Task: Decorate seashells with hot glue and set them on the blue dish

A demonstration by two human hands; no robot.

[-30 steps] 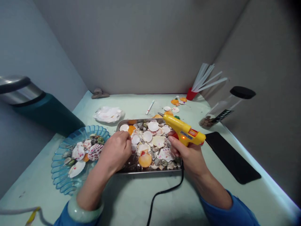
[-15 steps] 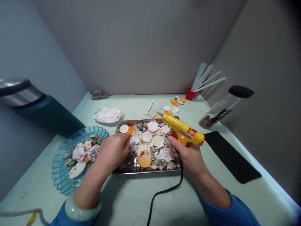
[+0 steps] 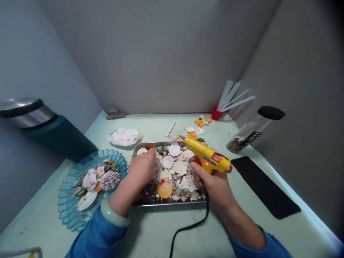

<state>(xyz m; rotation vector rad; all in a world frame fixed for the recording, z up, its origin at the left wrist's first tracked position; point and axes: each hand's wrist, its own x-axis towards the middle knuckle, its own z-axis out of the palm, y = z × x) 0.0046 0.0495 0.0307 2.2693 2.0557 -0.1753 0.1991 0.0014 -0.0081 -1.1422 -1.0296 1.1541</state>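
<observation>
My right hand [image 3: 215,186] grips a yellow hot glue gun [image 3: 204,152] by its handle, nozzle pointing up and to the left, its orange light lit. A black cord runs down from it. Over the left part of a metal tray [image 3: 172,204] is my left hand [image 3: 142,166], its fingers closed and pointing down. Whatever they may hold is hidden. Seashells [image 3: 181,167] fill most of the tray, among them an orange scallop shell [image 3: 165,189] near the front. A bare patch of tray shows at the front left.
At left, a blue scalloped plate [image 3: 64,200] holds shells, with a teal bottle [image 3: 61,136] behind it. Behind the tray lie a white bundle [image 3: 124,137], a marker [image 3: 170,129] and shells. Right: a red cup [image 3: 216,114] of glue sticks, a jar [image 3: 249,132] and a phone [image 3: 264,186].
My left hand has shifted right and slightly up over the tray's left side. My right hand still holds the glue gun in nearly the same place. The view has tilted slightly upward.
</observation>
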